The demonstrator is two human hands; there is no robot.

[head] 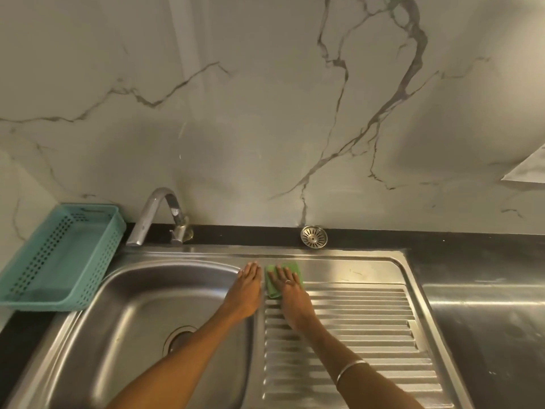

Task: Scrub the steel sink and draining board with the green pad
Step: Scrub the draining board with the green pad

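Observation:
The steel sink bowl [141,308] lies at the left, and its ribbed draining board [354,326] stretches to the right. A green pad [272,287] lies flat at the board's far left corner, just beyond the ribs. My right hand [290,293] presses down on the pad with fingers spread. My left hand [243,293] rests flat on the steel strip between bowl and board, fingers together, holding nothing. The pad's middle is hidden under my right hand.
A curved tap [159,215] stands behind the bowl. A teal perforated basket [63,255] sits on the black counter at the left. A round steel drain strainer [314,236] lies behind the board. Dark counter [483,320] extends to the right.

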